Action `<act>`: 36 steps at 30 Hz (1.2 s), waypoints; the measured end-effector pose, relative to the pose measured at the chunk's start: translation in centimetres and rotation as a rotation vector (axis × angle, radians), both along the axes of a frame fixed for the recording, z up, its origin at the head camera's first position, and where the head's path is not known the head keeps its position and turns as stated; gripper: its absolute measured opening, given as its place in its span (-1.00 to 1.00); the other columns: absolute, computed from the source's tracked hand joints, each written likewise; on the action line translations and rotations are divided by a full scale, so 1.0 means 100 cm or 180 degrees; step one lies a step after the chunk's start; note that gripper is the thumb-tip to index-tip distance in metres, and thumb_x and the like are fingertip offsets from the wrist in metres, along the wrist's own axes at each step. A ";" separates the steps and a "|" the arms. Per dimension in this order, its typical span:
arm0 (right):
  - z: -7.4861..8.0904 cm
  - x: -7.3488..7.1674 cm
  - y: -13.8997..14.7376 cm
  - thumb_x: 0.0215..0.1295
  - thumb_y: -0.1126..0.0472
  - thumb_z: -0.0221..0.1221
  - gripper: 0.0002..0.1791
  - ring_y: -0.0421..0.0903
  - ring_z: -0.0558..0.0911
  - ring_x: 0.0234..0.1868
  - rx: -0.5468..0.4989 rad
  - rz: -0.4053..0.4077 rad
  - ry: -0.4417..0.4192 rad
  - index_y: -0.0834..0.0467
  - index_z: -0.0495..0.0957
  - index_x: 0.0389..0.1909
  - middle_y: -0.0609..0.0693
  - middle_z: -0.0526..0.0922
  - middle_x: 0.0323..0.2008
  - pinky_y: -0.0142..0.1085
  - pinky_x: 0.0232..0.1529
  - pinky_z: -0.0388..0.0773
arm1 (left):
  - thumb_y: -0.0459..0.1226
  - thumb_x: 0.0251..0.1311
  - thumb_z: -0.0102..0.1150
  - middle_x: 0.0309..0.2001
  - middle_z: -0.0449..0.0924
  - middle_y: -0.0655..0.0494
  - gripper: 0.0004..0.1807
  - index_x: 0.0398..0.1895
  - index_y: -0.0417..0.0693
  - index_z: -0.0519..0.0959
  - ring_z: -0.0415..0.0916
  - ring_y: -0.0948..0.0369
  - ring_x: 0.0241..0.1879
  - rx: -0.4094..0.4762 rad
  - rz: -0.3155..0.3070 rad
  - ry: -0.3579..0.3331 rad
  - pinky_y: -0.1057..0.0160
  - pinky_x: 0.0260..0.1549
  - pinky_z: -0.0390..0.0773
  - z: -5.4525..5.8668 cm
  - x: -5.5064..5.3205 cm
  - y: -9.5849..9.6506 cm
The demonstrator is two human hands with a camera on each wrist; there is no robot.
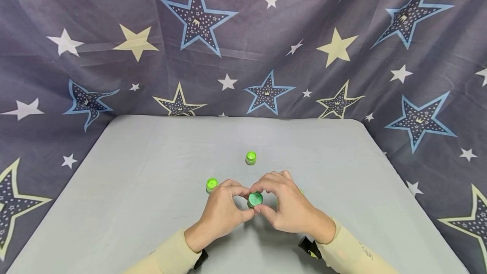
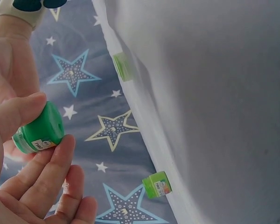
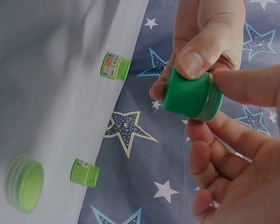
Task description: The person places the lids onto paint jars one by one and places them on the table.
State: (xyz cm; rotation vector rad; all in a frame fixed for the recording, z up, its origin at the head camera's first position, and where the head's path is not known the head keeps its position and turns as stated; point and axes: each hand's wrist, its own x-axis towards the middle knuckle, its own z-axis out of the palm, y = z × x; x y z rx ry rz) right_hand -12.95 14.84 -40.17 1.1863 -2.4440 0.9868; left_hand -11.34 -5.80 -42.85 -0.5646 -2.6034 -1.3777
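Observation:
A small dark green paint jar point(image 1: 255, 199) is held above the table between both hands. My left hand point(image 1: 223, 211) pinches it from the left with thumb and fingers. From the other side, my right hand point(image 1: 288, 204) grips its clear rim end. The left wrist view shows the jar's green body point(image 2: 46, 123) with a small printed label. In the right wrist view the jar point(image 3: 189, 97) lies sideways between the fingertips of both hands. Whether a lid is on it, I cannot tell.
Two light green jars stand on the grey table point(image 1: 163, 155): one jar point(image 1: 250, 158) farther back, another jar point(image 1: 212, 184) beside my left hand. A pale green ribbed round piece point(image 3: 23, 184) appears in the right wrist view. Star-patterned cloth point(image 1: 243, 54) hangs behind the table.

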 end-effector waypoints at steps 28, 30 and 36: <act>-0.003 0.004 -0.004 0.00 0.05 0.60 -0.63 -0.13 0.50 -0.35 0.0092 -0.0438 -0.0042 -0.03 0.61 -0.27 -0.19 0.54 -0.37 -0.30 -0.16 0.21 | -0.28 -0.20 0.69 -0.34 0.59 0.41 -0.69 -0.30 0.10 0.81 0.53 0.36 -0.19 -0.0069 0.0096 0.0104 0.22 -0.16 0.51 -0.001 0.001 0.002; -0.003 0.004 -0.004 0.00 0.05 0.59 -0.64 -0.15 0.49 -0.34 0.0089 -0.0427 -0.0021 -0.02 0.61 -0.26 -0.18 0.54 -0.37 -0.30 -0.16 0.21 | -0.28 -0.19 0.69 -0.35 0.59 0.42 -0.70 -0.31 0.11 0.81 0.53 0.36 -0.19 -0.0074 0.0092 0.0108 0.23 -0.17 0.51 -0.001 0.001 0.002; -0.004 0.003 -0.003 -0.01 0.06 0.60 -0.63 -0.31 0.43 -0.31 0.0074 -0.0390 0.0055 -0.03 0.62 -0.26 -0.22 0.53 -0.37 -0.30 -0.16 0.23 | -0.27 -0.20 0.70 -0.33 0.60 0.39 -0.68 -0.30 0.08 0.81 0.54 0.33 -0.17 -0.0090 0.0088 0.0121 0.22 -0.17 0.52 -0.001 0.000 0.002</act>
